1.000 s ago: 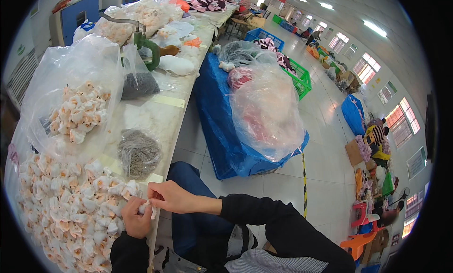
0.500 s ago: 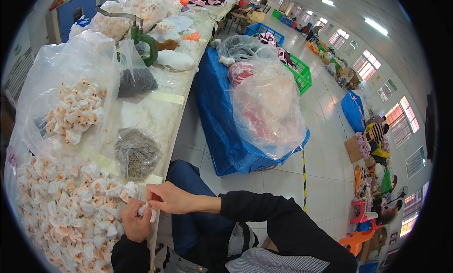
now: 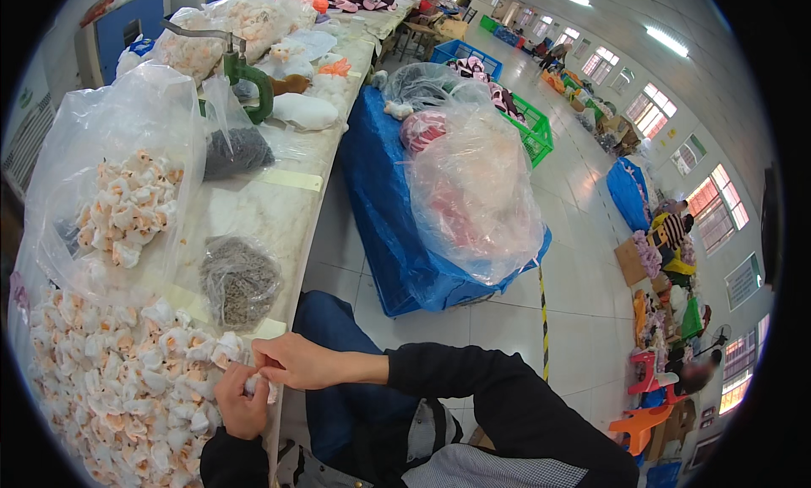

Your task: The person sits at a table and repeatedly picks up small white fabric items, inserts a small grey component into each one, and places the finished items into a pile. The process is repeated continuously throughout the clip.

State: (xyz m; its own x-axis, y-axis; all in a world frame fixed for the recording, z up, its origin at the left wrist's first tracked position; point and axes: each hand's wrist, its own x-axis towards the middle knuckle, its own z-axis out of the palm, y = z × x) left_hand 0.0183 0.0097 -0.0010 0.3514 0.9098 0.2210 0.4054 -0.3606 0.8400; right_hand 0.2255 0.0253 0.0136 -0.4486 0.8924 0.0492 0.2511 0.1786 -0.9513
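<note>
Pale tiled floor [image 3: 583, 268] spread through a long, bright workroom, with barred windows [image 3: 650, 112] and strip lights [image 3: 667, 40] toward one to two o'clock from the person's hands. Running away toward twelve o'clock, a whitish counter [image 3: 291, 205] carried most of the goods. At its near edge, both hands met over a small white piece [image 3: 251, 385]: the left hand [image 3: 242, 403] gripped it between thumb and bent forefinger, while the right hand [image 3: 291, 360], reaching in from about four o'clock, pinched it from above with fingertips pressed together, so that most of it was hidden. Spread at nine o'clock, just beside the left hand, was a broad heap of white-and-peach tufted pieces [image 3: 118, 378]. Near the hands at twelve o'clock sat a clear bag of grey-brown granules [image 3: 239, 285]; beyond it, in the same direction, came a bag of darker granules [image 3: 236, 153] and a green clamp-like tool [image 3: 260, 95] with a grey lever. More tufted pieces filled part of a large clear bag [image 3: 131, 205] at eleven o'clock. Off the counter, at two o'clock, a bulging clear sack [image 3: 486, 205] lay on a blue-covered crate [image 3: 372, 235], and an orange stool [image 3: 642, 425] stood at three.
</note>
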